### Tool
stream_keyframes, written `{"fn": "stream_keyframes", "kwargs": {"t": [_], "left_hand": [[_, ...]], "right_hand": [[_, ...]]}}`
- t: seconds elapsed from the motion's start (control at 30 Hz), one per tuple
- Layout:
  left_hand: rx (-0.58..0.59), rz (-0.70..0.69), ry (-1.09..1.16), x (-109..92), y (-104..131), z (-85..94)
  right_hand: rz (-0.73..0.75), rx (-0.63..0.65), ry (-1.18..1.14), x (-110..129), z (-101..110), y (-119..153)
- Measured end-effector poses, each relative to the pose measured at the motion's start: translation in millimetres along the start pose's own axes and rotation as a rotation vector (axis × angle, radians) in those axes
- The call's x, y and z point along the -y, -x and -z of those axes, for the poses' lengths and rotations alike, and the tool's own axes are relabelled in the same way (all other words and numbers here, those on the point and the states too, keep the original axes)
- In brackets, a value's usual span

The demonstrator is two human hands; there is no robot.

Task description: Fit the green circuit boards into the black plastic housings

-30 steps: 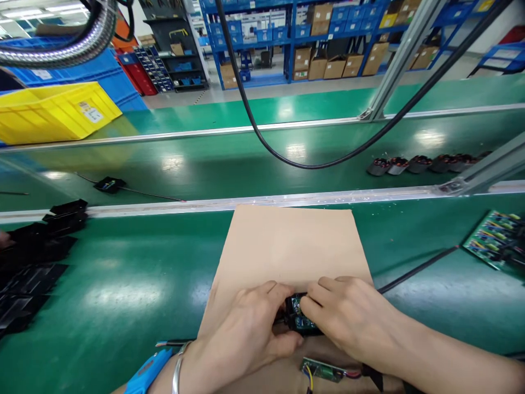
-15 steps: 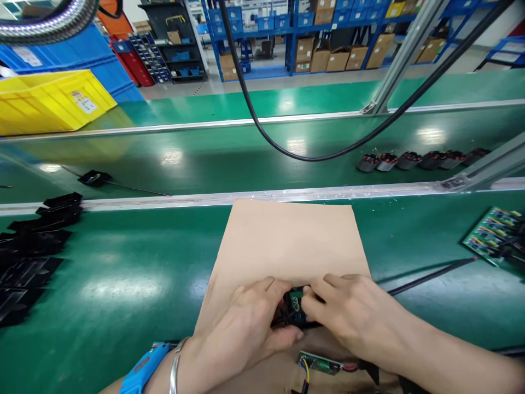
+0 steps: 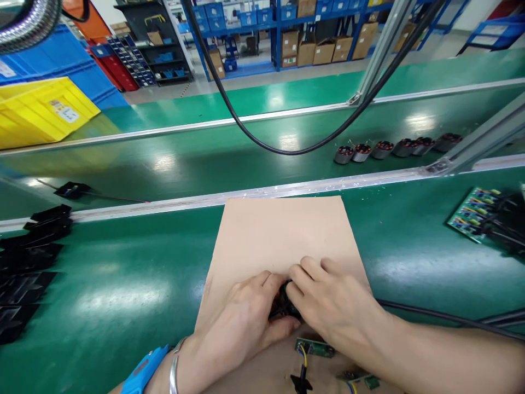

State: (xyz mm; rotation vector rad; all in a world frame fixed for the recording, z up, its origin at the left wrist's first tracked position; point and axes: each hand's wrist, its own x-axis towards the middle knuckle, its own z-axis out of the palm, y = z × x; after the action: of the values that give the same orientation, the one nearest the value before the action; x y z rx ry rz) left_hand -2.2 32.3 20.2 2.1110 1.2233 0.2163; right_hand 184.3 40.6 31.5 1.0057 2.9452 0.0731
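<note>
Over the lower half of a cardboard sheet, my left hand is wrapped round a small black housing, thumb below and fingers above. My right hand bends over the same housing from the right, its fingers closed at the top and covering most of it; what they pinch is hidden. Just below my hands lies a narrow green circuit board with yellow and blue wires running to a black connector piece. A second small board is partly under my right forearm.
Black housings are stacked at the left. Wired green boards lie at the right. Several motor parts stand behind the metal rail. A black cable extends right, and another hangs ahead. A yellow bin sits upper left.
The camera view has shifted and tilted. My right hand has moved left over the housing, hiding the green board inside it. More of the loose boards below now shows.
</note>
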Motion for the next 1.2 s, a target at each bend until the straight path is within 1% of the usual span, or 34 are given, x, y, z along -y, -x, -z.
{"fn": "stream_keyframes", "kwargs": {"t": [0.07, 0.1, 0.2, 0.3, 0.43, 0.5, 0.57, 0.6, 0.63, 0.7, 0.77, 0.83, 0.9, 0.97, 1.03, 1.13, 1.2], "left_hand": [[0.014, -0.004, -0.004, -2, 0, 1.9], [0.023, -0.006, -0.006, -2, -1, 2.9], [0.028, 0.011, -0.017, -4, -2, 4.7], [0.026, 0.029, -0.031, -4, -4, 3.5], [0.043, 0.028, -0.075, 0, -4, 0.6], [0.056, 0.026, -0.104, 1, -4, 0.8], [0.05, 0.012, -0.129, 1, -4, 2.0], [0.043, 0.004, -0.14, 1, -4, 2.7], [0.04, -0.002, -0.147, 1, -4, 3.3], [0.045, -0.005, -0.148, -1, -5, 3.8], [0.056, -0.003, -0.13, -3, -6, 3.4], [0.043, -0.001, -0.107, -3, -6, 2.5], [0.02, -0.002, -0.086, -3, -5, 1.2], [0.001, -0.002, -0.068, -2, -4, 0.1], [0.004, -0.009, -0.05, -2, -3, -0.4], [0.014, -0.024, -0.034, -2, -2, -0.2], [0.018, -0.021, -0.034, -1, -2, -0.4]], "right_hand": [[0.041, -0.056, -0.127, -9, -3, 1], [0.04, -0.064, -0.178, -14, -5, 3], [0.017, -0.055, -0.218, -24, -6, 7], [0.006, -0.064, -0.186, -22, -6, 7], [-0.033, -0.073, -0.182, -18, -4, 0], [0.008, -0.064, -0.235, -21, -2, -2], [0.056, -0.042, -0.335, -29, 0, 0], [0.049, -0.031, -0.401, -33, 1, 4], [0.004, -0.023, -0.467, -37, 2, 9], [-0.15, -0.017, -0.579, -44, 4, 22], [-0.294, -0.005, -0.641, -47, 5, 34], [-0.33, 0.009, -0.659, -46, 4, 42], [-0.286, 0.032, -0.6, -41, 4, 43], [-0.211, 0.054, -0.458, -34, 5, 40], [-0.171, 0.078, -0.298, -27, 9, 34], [-0.188, 0.125, -0.127, -16, 17, 21], [-0.198, 0.184, -0.051, -9, 21, 11]]}}
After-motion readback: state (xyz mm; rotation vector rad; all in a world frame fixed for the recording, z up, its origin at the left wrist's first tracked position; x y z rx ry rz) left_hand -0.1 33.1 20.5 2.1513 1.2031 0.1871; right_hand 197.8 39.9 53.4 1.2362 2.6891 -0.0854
